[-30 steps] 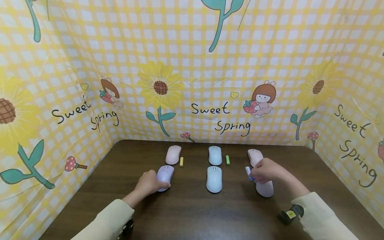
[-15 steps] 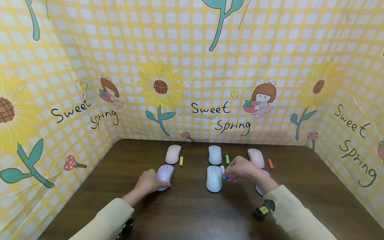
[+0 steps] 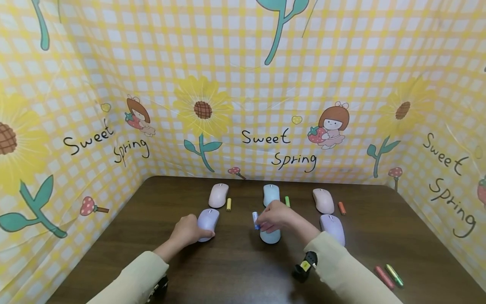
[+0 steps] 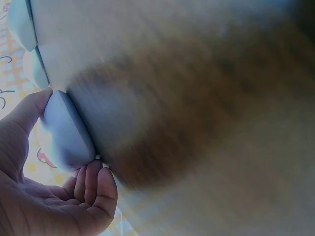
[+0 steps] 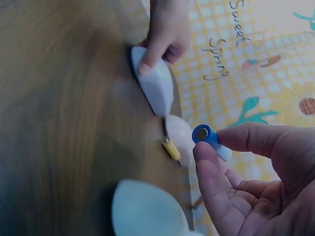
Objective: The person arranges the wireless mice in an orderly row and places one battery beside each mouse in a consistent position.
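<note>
At the left of the dark table, my left hand grips a lilac computer mouse by its sides; the left wrist view shows thumb and fingers at opposite edges of it. My right hand pinches a blue-and-white battery between thumb and fingertips, above the front light-blue mouse, which it partly covers. In the right wrist view the battery points its flat metal end at the camera. Behind that hand stands another light-blue mouse, with a green battery beside it.
A pink mouse and a yellow battery lie at back left. At right are a pink mouse, an orange battery and a lilac mouse. Red and green sticks lie front right. Checked cloth walls surround the table.
My right hand has carried the blue-and-white battery leftward from the right-hand mice, past the front light-blue mouse's right side to its left. My left hand stays on the lilac mouse.
</note>
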`<state>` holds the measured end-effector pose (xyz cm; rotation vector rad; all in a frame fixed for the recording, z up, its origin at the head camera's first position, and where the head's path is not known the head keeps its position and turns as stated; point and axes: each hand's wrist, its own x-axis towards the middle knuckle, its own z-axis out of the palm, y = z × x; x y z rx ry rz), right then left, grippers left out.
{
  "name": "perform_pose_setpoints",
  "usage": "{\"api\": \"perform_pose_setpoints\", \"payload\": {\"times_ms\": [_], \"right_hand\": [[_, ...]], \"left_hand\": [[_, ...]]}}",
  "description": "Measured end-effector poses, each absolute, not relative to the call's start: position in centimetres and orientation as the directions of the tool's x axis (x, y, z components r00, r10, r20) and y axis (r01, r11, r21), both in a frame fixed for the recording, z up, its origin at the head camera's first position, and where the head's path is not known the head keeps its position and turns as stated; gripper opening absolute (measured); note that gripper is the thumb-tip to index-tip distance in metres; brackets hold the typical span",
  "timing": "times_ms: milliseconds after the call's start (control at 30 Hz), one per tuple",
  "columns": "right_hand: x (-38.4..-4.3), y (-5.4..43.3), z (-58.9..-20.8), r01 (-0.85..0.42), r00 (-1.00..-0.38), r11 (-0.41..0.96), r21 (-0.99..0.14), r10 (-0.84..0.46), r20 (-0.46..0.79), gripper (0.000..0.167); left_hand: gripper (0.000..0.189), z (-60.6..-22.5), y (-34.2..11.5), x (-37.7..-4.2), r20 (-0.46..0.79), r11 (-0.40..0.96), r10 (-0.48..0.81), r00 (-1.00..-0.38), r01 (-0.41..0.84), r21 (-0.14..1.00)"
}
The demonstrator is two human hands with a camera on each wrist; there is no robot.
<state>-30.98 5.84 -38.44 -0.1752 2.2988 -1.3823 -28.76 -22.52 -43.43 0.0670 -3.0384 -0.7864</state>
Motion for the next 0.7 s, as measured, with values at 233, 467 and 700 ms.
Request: {"api": "perform_pose_setpoints", "payload": {"times_ms": [233, 467, 700], "right_hand": [[-30.9, 3.2, -39.2, 0.105, -0.88, 0.462, -0.881, -0.369, -0.299, 0.011], [-31.4, 0.9, -39.8, 0.175, -0.874, 0.42, -0.89, -0.35, -0.337, 0.011], [-31.6, -0.9, -40.6, 0.24, -0.884, 0.387, -0.891, -0.293, -0.365, 0.009]], "left_hand": [[0.057, -43.4, -22.5, -28.6, -0.007, 0.875, -0.038, -0.999, -0.037, 0.483], [0.058, -43.3, -22.6, -28.5, 0.003, 0.876, -0.033, -0.999, -0.028, 0.482], [0.059, -43.5, -22.6, -28.7, 0.003, 0.872, -0.032, -0.999, -0.027, 0.488]]}}
